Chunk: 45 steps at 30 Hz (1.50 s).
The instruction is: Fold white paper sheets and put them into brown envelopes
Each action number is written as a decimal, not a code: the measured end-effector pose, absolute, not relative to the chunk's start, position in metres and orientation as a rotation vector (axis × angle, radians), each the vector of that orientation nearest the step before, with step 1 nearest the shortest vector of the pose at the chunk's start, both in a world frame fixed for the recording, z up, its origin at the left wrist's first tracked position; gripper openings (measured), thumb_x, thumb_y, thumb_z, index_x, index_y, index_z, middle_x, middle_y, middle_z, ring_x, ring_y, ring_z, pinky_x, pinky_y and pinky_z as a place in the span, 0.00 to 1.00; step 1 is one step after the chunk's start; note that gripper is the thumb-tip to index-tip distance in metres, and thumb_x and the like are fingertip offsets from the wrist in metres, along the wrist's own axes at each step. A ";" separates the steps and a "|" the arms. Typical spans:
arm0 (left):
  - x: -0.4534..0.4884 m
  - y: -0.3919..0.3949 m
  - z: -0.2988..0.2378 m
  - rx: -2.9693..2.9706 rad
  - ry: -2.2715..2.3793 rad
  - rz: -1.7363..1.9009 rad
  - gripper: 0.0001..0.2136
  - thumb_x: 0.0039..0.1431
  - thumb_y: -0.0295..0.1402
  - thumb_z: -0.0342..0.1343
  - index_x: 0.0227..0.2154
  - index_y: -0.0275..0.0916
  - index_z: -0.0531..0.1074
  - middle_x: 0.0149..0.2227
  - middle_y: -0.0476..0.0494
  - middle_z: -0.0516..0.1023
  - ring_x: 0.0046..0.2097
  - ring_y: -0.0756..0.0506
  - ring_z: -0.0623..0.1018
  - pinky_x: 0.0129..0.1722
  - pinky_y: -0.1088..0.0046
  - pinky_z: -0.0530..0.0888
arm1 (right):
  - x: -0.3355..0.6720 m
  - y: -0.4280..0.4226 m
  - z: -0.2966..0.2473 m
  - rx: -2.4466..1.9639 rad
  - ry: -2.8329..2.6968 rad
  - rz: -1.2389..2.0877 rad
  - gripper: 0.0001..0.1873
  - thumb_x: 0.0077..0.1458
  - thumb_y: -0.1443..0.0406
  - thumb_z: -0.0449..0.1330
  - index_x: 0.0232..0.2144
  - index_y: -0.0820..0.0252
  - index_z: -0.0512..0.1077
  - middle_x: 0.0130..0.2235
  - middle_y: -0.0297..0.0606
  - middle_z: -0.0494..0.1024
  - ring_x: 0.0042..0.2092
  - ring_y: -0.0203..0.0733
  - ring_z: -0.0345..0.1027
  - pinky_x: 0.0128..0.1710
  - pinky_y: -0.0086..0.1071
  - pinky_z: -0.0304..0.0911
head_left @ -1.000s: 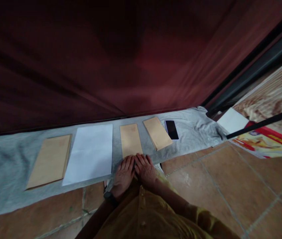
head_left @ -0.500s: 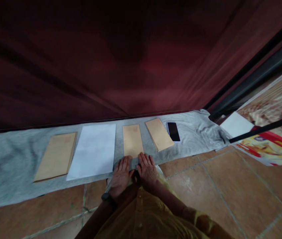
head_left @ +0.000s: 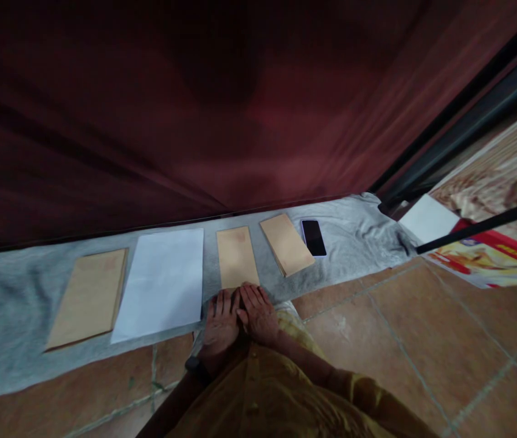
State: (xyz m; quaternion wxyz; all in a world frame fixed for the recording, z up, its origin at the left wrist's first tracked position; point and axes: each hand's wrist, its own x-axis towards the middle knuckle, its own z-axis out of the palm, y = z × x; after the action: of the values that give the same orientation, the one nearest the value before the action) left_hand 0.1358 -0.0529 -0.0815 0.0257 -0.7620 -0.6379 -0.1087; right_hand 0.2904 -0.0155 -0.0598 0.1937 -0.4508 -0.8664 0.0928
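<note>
My left hand (head_left: 220, 322) and my right hand (head_left: 257, 315) lie flat side by side, fingers stretched out, at the near edge of a grey cloth (head_left: 7, 292) spread on the floor. Their fingertips touch the near end of a narrow brown envelope (head_left: 235, 255). The right hand slightly overlaps the left. Neither hand holds anything. A white sheet (head_left: 162, 281) lies left of that envelope, and a larger brown envelope (head_left: 89, 297) lies further left. A stack of brown envelopes (head_left: 286, 243) and a dark phone (head_left: 314, 237) lie to the right.
A dark red curtain (head_left: 222, 103) hangs behind the cloth. The floor has brown tiles (head_left: 404, 340). At right lie a white paper (head_left: 428, 219), a red and yellow printed sheet (head_left: 482, 255) and a black bar (head_left: 482, 226). My yellow sleeve (head_left: 295, 395) fills the bottom.
My hands have drawn together, the right now touching and overlapping the left. The view has shifted slightly; the papers and the phone lie where they were.
</note>
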 end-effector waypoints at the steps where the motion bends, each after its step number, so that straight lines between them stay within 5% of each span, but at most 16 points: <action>1: 0.135 -0.053 -0.079 -2.366 -1.974 -0.304 0.30 0.64 0.27 0.41 0.70 0.37 0.55 0.63 0.30 0.70 0.66 0.32 0.65 0.63 0.43 0.62 | 0.292 -0.016 -0.061 -1.266 -2.432 0.261 0.31 0.70 0.57 0.51 0.68 0.66 0.58 0.67 0.47 0.65 0.68 0.47 0.57 0.69 0.44 0.52; 12: 0.141 -0.052 -0.056 -2.349 -2.030 -0.105 0.30 0.65 0.37 0.49 0.69 0.34 0.57 0.66 0.27 0.65 0.67 0.32 0.64 0.66 0.49 0.58 | 0.318 -0.018 -0.060 -1.405 -2.462 0.241 0.29 0.71 0.61 0.48 0.70 0.66 0.53 0.69 0.50 0.61 0.70 0.47 0.51 0.69 0.50 0.50; 26: 0.156 -0.048 -0.066 -2.533 -1.885 -0.016 0.31 0.62 0.22 0.43 0.69 0.31 0.54 0.69 0.32 0.62 0.70 0.37 0.60 0.68 0.54 0.61 | 0.314 -0.012 -0.048 -1.263 -2.544 0.355 0.28 0.72 0.64 0.44 0.69 0.69 0.56 0.68 0.53 0.62 0.71 0.48 0.48 0.69 0.52 0.48; 45: 0.156 -0.043 -0.046 -2.586 -1.783 -0.007 0.31 0.63 0.21 0.41 0.70 0.31 0.52 0.66 0.28 0.65 0.68 0.35 0.64 0.68 0.53 0.62 | 0.319 -0.022 -0.063 -1.299 -2.583 0.226 0.28 0.72 0.63 0.41 0.71 0.61 0.52 0.70 0.46 0.60 0.71 0.50 0.49 0.69 0.53 0.41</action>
State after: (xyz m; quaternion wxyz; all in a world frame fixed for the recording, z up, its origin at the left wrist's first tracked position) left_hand 0.1556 -0.0429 -0.0456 0.0003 -0.8232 -0.5677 -0.0022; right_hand 0.3189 -0.0218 -0.0626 0.1205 -0.4445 -0.8843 0.0772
